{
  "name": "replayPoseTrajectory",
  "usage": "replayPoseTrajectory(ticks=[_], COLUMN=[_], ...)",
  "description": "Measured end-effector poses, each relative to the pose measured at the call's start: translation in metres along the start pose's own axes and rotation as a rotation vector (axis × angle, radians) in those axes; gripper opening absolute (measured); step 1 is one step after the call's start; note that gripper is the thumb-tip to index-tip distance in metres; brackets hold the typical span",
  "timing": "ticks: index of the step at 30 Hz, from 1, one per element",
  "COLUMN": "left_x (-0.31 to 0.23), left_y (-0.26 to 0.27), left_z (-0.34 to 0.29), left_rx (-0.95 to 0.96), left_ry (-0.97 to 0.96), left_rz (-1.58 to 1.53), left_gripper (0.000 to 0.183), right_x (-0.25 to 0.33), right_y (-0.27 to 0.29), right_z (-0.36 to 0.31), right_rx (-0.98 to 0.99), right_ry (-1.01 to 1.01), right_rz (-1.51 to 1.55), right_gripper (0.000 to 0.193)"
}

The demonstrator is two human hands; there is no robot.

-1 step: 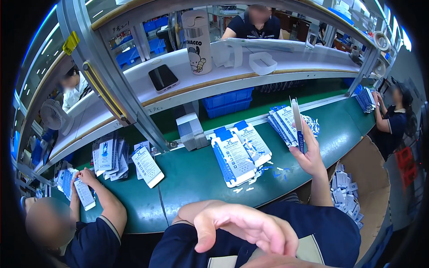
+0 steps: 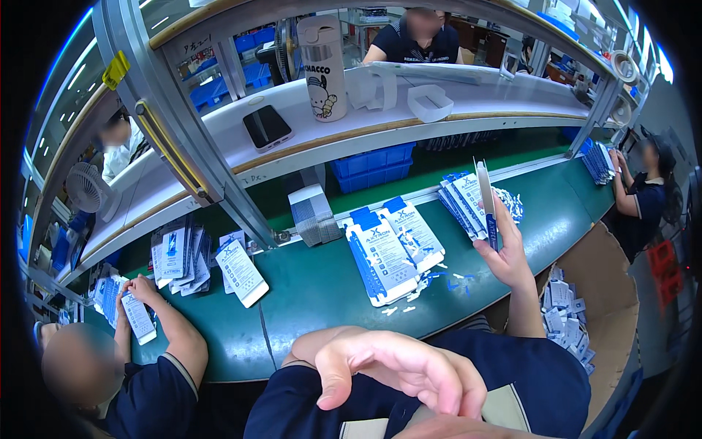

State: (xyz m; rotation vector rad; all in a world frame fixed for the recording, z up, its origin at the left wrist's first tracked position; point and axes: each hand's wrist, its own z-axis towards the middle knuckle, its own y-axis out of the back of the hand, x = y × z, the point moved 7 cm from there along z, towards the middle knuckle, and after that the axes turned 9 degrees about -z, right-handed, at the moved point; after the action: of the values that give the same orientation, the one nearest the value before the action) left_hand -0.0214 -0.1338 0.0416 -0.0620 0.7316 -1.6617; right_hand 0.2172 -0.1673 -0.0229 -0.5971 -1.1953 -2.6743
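My right hand (image 2: 506, 252) holds up a thin flat carton (image 2: 486, 194), white and blue, seen nearly edge-on above the bench. My left hand (image 2: 406, 369) is raised in front of my chest, thumb apart and fingers loosely bent, with nothing visible in it. On the green bench (image 2: 314, 293) ahead lie two side-by-side piles of flat printed cartons, a left pile (image 2: 380, 256) and a right pile (image 2: 415, 234). Small white and blue paper scraps (image 2: 413, 296) lie along their near edge. Behind my right hand leans another row of flat cartons (image 2: 461, 201).
A cardboard box (image 2: 607, 293) of scraps stands at my right. Grey card pieces (image 2: 313, 212) stack below the shelf (image 2: 380, 132), which bears a phone (image 2: 267, 126) and tumbler (image 2: 322, 80). A metal post (image 2: 183, 139) rises at left. Co-workers sit on several sides.
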Motion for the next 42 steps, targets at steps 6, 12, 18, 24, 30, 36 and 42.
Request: replayPoseTrajectory(ticks=[6, 12, 18, 24, 30, 36, 42], left_x=[-0.011, 0.01, -0.018, -0.035, -0.097, -0.091, -0.094], left_y=[0.0, 0.0, -0.015, 0.004, 0.058, 0.082, 0.078], left_z=[0.0, 0.005, 0.013, 0.003, -0.02, -0.014, -0.017], left_rx=[0.1, 0.066, 0.126, 0.071, -0.943, -1.028, -1.0], left_ry=[-0.134, -0.037, 0.009, -0.117, -0.565, -0.145, -0.331], left_rz=[0.175, -0.072, 0.102, 0.301, 1.673, 1.958, 2.001], left_gripper=[0.087, 0.098, 0.081, 0.054, 0.026, 0.017, 0.022], right_x=[0.01, 0.01, 0.012, 0.001, 0.042, 0.044, 0.033], right_y=[-0.002, 0.003, -0.001, -0.006, -0.029, -0.039, -0.043], right_z=[0.004, 0.002, 0.003, -0.003, -0.013, -0.026, -0.027], right_rx=[-0.001, -0.02, 0.001, 0.049, 0.294, 0.388, 0.266], right_ry=[0.047, 0.053, 0.069, 0.003, -0.195, -0.298, -0.3], right_rz=[-0.037, -0.058, -0.027, 0.185, 1.27, 1.458, 1.125], right_gripper=[0.079, 0.079, 0.075, 0.069, 0.064, 0.059, 0.043])
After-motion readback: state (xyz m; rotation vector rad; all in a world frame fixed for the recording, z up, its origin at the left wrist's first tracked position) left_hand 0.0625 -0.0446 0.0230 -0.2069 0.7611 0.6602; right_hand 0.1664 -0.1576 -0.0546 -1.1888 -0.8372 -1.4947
